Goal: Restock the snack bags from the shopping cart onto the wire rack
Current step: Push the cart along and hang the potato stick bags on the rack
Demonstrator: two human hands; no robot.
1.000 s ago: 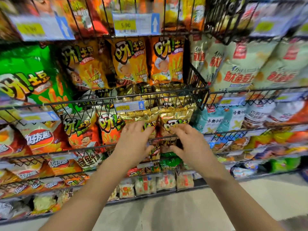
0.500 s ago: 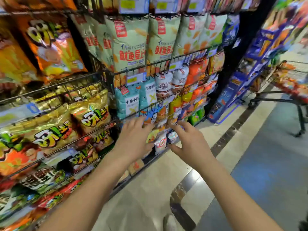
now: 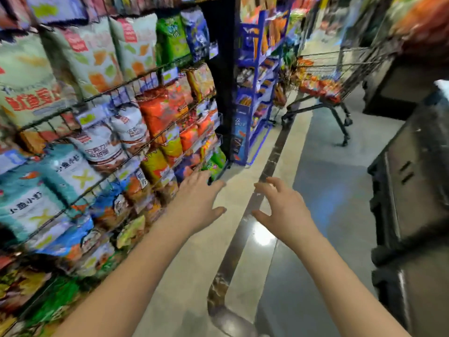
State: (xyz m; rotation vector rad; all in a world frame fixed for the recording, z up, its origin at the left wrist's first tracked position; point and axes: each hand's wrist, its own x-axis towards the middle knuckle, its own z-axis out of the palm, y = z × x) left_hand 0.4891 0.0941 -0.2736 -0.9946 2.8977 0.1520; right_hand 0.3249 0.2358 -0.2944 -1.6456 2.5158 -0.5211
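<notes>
Along my left side runs one wire rack, several tiers high, each tier packed with snack bags. Blur prevents a bag count.

Two grips are in view. My left grip is wide, its fingers straight and spread, holding nothing. It hovers just off the rack's lower front edge, near the rack's far end. My right grip is also wide, its fingers spread and loosely curled, holding nothing. It hangs over the floor. The two grips are apart and neither touches a bag.

One shopping cart stands ahead on the right side of the aisle, well apart from both grips. Red and orange bags lie in its basket, too blurred to count.

One blue display stand stands just past the rack's black end post, between the rack and the cart.

Open floor runs from my arms up to the cart, with one dark stripe running lengthwise along it. Dark cabinets line the right edge of the aisle and narrow the passage beside the cart. I cannot tell their number.
</notes>
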